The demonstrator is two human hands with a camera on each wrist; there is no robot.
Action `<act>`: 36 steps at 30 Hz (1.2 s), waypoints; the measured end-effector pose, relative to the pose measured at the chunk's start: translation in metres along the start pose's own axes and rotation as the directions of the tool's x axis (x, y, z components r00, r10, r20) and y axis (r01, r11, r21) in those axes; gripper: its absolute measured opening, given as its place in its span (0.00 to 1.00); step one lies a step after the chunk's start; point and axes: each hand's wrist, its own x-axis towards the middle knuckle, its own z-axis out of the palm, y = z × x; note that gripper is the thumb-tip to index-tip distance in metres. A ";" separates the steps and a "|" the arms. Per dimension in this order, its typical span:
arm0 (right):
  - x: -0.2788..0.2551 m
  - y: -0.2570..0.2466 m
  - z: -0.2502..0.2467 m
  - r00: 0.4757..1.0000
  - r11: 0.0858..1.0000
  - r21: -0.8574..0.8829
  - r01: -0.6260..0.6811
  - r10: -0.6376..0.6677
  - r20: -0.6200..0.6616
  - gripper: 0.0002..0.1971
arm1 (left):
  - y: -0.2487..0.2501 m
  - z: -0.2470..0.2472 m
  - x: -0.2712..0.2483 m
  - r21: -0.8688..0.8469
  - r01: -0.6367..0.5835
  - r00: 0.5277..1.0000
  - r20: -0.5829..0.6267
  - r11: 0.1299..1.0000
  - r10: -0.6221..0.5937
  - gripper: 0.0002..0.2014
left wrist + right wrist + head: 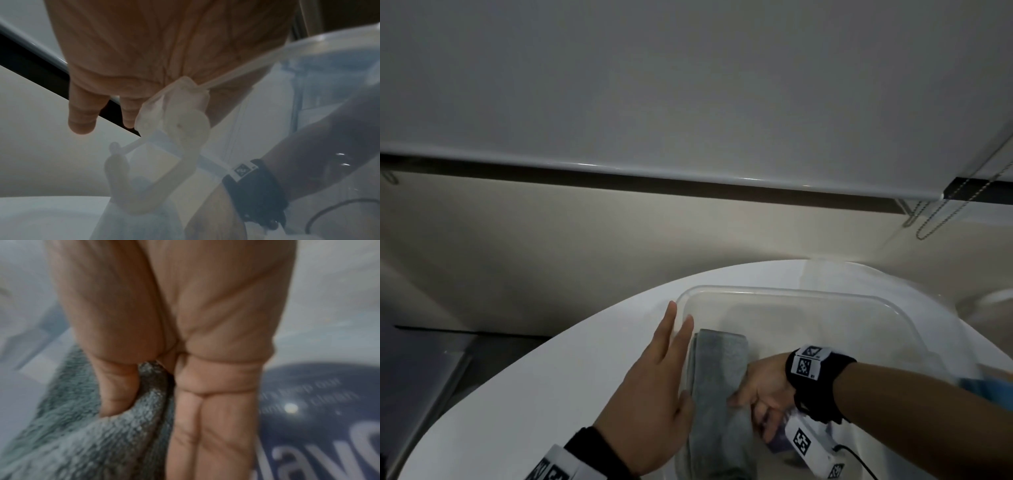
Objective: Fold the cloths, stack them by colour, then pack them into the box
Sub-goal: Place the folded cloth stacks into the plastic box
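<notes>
Fuzzy grey cloth in clear plastic box, R hand fingers round it.

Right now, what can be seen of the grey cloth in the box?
The grey cloth looks like fluffy terry or microfibre, folded into a long narrow bundle. It lies inside the clear plastic box, along its left wall. The right hand grips its edge, thumb and fingers pinching the pile, as the right wrist view shows. The left hand rests flat against the outside of that wall, not touching the cloth. Its near end runs out of the head view.
</notes>
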 end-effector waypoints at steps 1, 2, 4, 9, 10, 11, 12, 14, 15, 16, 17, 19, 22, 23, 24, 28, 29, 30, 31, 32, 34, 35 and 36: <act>-0.002 -0.002 0.002 0.999 0.998 -0.056 -0.022 0.021 -0.025 0.12 | 0.000 0.000 0.000 0.000 -0.003 1.000 -0.007 1.000 0.003 0.41; -0.007 -0.004 0.003 0.997 0.991 -0.119 -0.058 0.052 -0.049 0.17 | 0.000 0.000 0.000 -0.003 -0.004 1.000 -0.013 1.000 0.004 0.41; -0.024 -0.009 0.004 0.987 0.960 -0.247 -0.130 0.101 -0.124 0.25 | 0.001 0.000 0.000 -0.003 0.000 1.000 -0.013 1.000 0.000 0.41; -0.079 -0.013 0.020 0.803 0.696 -0.715 -0.067 -0.388 -0.453 0.30 | 0.006 -0.001 0.000 0.002 0.017 1.000 -0.005 1.000 -0.017 0.39; -0.080 -0.010 0.023 0.757 0.662 -0.749 -0.023 -0.478 -0.446 0.38 | 0.007 -0.001 0.000 0.003 0.016 1.000 -0.001 1.000 -0.016 0.39; -0.076 -0.005 0.025 0.745 0.633 -0.774 0.008 -0.521 -0.417 0.48 | 0.008 -0.001 0.000 0.007 0.016 1.000 0.002 1.000 -0.016 0.39; -0.070 0.000 0.027 0.765 0.603 -0.798 0.012 -0.519 -0.381 0.58 | 0.009 0.000 0.001 0.006 0.021 1.000 0.005 1.000 -0.021 0.40; -0.052 0.007 0.031 0.813 0.525 -0.850 -0.048 -0.474 -0.339 0.70 | 0.010 0.002 0.002 -0.004 0.031 0.999 -0.003 0.999 -0.031 0.40; -0.044 0.007 0.033 0.816 0.475 -0.876 -0.082 -0.473 -0.333 0.71 | 0.010 0.003 0.002 -0.008 0.031 0.999 -0.012 0.999 -0.031 0.41; -0.036 0.007 0.036 0.816 0.435 -0.894 -0.112 -0.472 -0.332 0.72 | 0.010 0.003 0.003 -0.011 0.032 0.999 -0.016 0.999 -0.032 0.42; -0.028 0.005 0.040 0.814 0.404 -0.904 -0.140 -0.473 -0.337 0.72 | 0.010 0.004 0.003 -0.009 0.036 0.999 -0.016 0.999 -0.036 0.42; -0.015 0.000 0.046 0.805 0.348 -0.914 -0.209 -0.469 -0.363 0.72 | 0.011 0.003 0.003 0.003 0.054 0.998 -0.011 0.999 -0.054 0.43; -0.008 -0.006 0.053 0.777 0.287 -0.911 -0.297 -0.482 -0.405 0.70 | 0.012 0.002 0.004 0.029 0.079 0.997 0.000 0.996 -0.079 0.43; -0.007 -0.006 0.056 0.767 0.276 -0.911 -0.306 -0.495 -0.408 0.69 | 0.012 0.002 0.004 0.038 0.084 0.996 0.007 0.996 -0.085 0.43; -0.007 -0.006 0.057 0.763 0.264 -0.913 -0.309 -0.504 -0.404 0.69 | 0.011 0.002 0.004 0.046 0.089 0.996 0.013 0.995 -0.090 0.43; -0.021 -0.012 0.057 0.789 0.288 -0.910 -0.299 -0.463 -0.405 0.69 | 0.010 0.002 0.007 0.064 0.085 0.996 0.024 0.994 -0.087 0.43; -0.031 -0.015 0.056 0.804 0.322 -0.908 -0.268 -0.445 -0.395 0.67 | 0.010 0.001 0.007 0.074 0.089 0.995 0.027 0.993 -0.091 0.42; -0.041 -0.020 0.054 0.821 0.372 -0.902 -0.219 -0.429 -0.377 0.63 | 0.011 0.000 0.007 0.083 0.094 0.995 0.026 0.992 -0.096 0.42; -0.054 -0.025 0.053 0.832 0.419 -0.892 -0.169 -0.425 -0.358 0.59 | 0.012 0.000 0.007 0.094 0.101 0.994 0.022 0.991 -0.103 0.43; -0.068 -0.028 0.051 0.829 0.453 -0.880 -0.141 -0.432 -0.355 0.53 | 0.014 -0.001 0.007 0.102 0.110 0.993 0.022 0.989 -0.113 0.43; -0.099 -0.030 0.047 0.796 0.506 -0.852 -0.136 -0.456 -0.398 0.40 | 0.015 -0.001 0.007 0.113 0.128 0.991 0.023 0.985 -0.131 0.42; -0.115 -0.028 0.044 0.773 0.555 -0.823 -0.116 -0.470 -0.426 0.36 | 0.014 -0.002 0.007 0.120 0.133 0.990 0.025 0.984 -0.137 0.42; -0.132 -0.022 0.040 0.744 0.625 -0.778 -0.062 -0.490 -0.454 0.35 | 0.014 -0.003 0.007 0.132 0.131 0.990 0.028 0.983 -0.135 0.42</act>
